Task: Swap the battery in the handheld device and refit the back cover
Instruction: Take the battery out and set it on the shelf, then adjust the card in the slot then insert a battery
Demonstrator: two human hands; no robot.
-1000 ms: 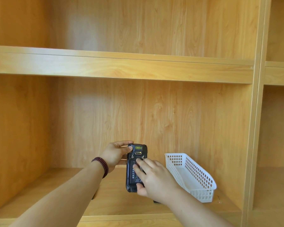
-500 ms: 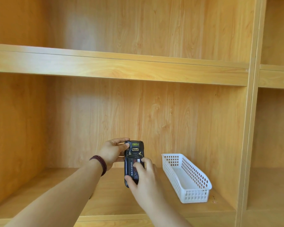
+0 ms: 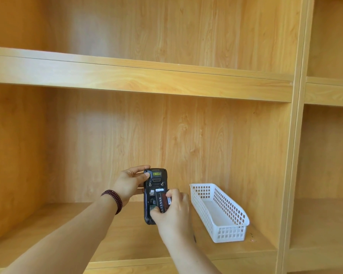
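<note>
A black handheld device (image 3: 151, 186) is held upright above the lower shelf, back side toward me and its cover off. My left hand (image 3: 128, 184) grips its top left edge, thumb on the back near the yellow label. My right hand (image 3: 173, 211) pinches a dark battery (image 3: 162, 201) with a reddish label, tilted out of the right side of the open compartment. The compartment's left part shows bare circuit parts. The back cover is not visible.
A white perforated plastic basket (image 3: 234, 226) lies on the wooden shelf (image 3: 83, 230) just right of my hands, and nothing shows inside it. A shelf board runs overhead. A vertical divider stands at the right, with more shelves beyond.
My right hand has gone from pressing on the battery to pinching it. The battery has tilted out toward the right, and the compartment's left part has become exposed.
</note>
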